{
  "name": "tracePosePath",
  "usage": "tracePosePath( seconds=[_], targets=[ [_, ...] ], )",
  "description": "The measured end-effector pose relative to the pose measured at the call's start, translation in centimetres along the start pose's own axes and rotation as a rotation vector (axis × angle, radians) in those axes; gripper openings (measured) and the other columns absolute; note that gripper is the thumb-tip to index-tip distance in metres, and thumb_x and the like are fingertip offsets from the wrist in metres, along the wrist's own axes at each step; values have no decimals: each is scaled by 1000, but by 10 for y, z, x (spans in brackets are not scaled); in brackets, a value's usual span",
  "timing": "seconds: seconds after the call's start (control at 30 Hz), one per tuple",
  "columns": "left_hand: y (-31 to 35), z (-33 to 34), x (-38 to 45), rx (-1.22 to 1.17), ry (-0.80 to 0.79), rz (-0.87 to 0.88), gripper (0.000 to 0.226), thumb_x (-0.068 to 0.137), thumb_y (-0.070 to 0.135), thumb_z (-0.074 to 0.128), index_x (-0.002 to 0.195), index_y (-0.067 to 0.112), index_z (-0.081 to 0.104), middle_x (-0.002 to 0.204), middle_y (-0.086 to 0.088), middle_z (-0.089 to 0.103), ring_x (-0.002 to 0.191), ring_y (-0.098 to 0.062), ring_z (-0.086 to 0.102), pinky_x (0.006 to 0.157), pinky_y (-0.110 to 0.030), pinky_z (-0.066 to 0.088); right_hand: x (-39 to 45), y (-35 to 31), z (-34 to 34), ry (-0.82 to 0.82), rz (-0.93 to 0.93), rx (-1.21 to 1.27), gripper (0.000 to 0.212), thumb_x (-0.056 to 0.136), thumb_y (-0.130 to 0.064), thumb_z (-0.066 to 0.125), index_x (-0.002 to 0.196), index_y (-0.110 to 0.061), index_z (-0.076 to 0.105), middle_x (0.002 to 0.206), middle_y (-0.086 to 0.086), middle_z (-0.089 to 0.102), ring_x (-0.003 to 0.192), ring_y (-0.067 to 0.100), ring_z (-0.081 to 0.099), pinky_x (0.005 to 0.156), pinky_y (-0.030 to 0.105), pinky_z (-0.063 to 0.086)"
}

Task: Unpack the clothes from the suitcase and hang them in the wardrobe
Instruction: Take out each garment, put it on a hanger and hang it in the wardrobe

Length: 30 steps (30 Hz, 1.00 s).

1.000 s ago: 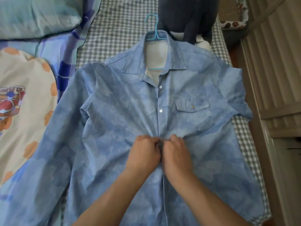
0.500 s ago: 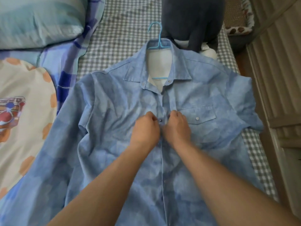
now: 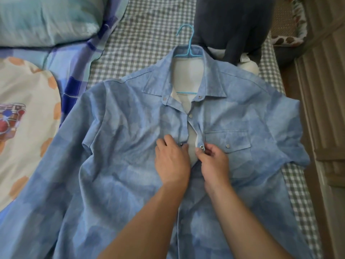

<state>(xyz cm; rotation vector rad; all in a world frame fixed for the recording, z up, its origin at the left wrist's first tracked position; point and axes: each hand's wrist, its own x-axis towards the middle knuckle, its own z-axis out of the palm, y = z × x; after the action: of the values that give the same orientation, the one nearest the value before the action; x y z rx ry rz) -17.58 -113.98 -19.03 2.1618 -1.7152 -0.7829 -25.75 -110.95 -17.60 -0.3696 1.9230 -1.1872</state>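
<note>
Shirt: blue shirt [image 3: 115, 165] lies front-up across the middle of the bed [image 3: 149, 30], collar toward the far end, its right sleeve reaching the bed's right edge.
Hanger: blue hanger [image 3: 188, 47] sits inside the shirt, hook out past the collar.
Placket: snapped at the top below the collar, gaping open between the hands.
Left hand: left hand [image 3: 172, 161] rests on the shirt's left front edge, fingertips pinching the cloth by a snap.
Right hand: right hand [image 3: 214, 161] pinches the right front edge, thumb and finger at a snap [image 3: 202, 146].
Pocket: chest pocket [image 3: 227, 140] just right of the right hand.
Bedding: pillow [image 3: 46, 19] at the far left corner; patterned quilt [image 3: 24, 118] along the left edge.
Dark garment: lies at the far end [image 3: 233, 25], touching the collar area.
</note>
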Motion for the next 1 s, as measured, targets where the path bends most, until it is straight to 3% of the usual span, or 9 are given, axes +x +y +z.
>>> tracePosePath(
  seconds=[0.07,0.17,0.33,0.47,0.57,0.67,0.8,0.9,1.0],
  targets=[
    [0,0,0,85,29,-8,40,93,49,62,99,11,52,104,-13,55,96,-36,60,69,-44,50,-4,-4,0,34,-32,0,7,91,-11,71,84,-14,70,71,-1,68,61,4,57,58,13,46],
    [4,0,16,238,-90,-8,29,98,39,56,106,10,55,114,-11,52,105,-32,59,65,-38,40,-5,-6,-5,94,14,38,31,97,-27,64,72,-10,66,61,-5,60,57,4,53,55,17,44],
    [1,-12,21,206,-133,110,15,102,17,44,103,8,56,115,-12,52,102,-33,59,67,-36,35,0,-13,-8,93,251,386,29,98,-32,62,79,-15,77,86,4,77,88,21,73,86,40,59],
    [-3,-18,16,233,-146,105,38,101,44,52,111,7,50,118,-14,55,107,-33,60,76,-40,45,-10,-10,-1,29,54,37,33,95,-32,67,69,-11,68,66,-1,63,65,8,55,67,29,46],
    [4,-13,25,287,-210,36,31,102,35,53,113,7,51,120,-13,54,110,-32,61,77,-38,46,-12,-8,-2,-10,-9,-64,33,95,-28,66,65,-15,61,54,-12,50,54,3,43,56,22,37],
    [9,-12,30,129,-180,-8,11,99,13,47,102,6,55,119,-14,49,99,-34,60,75,-40,45,-10,-6,-8,-41,1,-36,33,97,-30,64,68,-15,60,57,-8,49,56,4,42,54,17,37],
    [-1,-24,13,-224,-77,-19,16,102,22,50,88,13,51,94,-5,55,76,-27,54,68,-35,41,-12,-4,-8,-116,-32,8,13,94,-15,67,83,-10,69,72,-2,66,67,8,57,65,22,47],
    [-9,-34,7,-517,-142,-187,10,97,23,64,94,14,66,75,3,65,73,-17,62,68,-26,45,-13,-4,-2,-138,-78,3,19,88,1,69,89,-18,72,85,-3,77,79,8,70,72,18,52],
    [-10,-43,4,-746,-243,-298,8,89,14,76,96,17,72,76,0,73,72,-16,70,72,-33,57,-15,-5,4,-87,-110,-23,23,86,-2,72,81,-24,71,82,-6,76,78,8,72,71,20,53]
  ],
)
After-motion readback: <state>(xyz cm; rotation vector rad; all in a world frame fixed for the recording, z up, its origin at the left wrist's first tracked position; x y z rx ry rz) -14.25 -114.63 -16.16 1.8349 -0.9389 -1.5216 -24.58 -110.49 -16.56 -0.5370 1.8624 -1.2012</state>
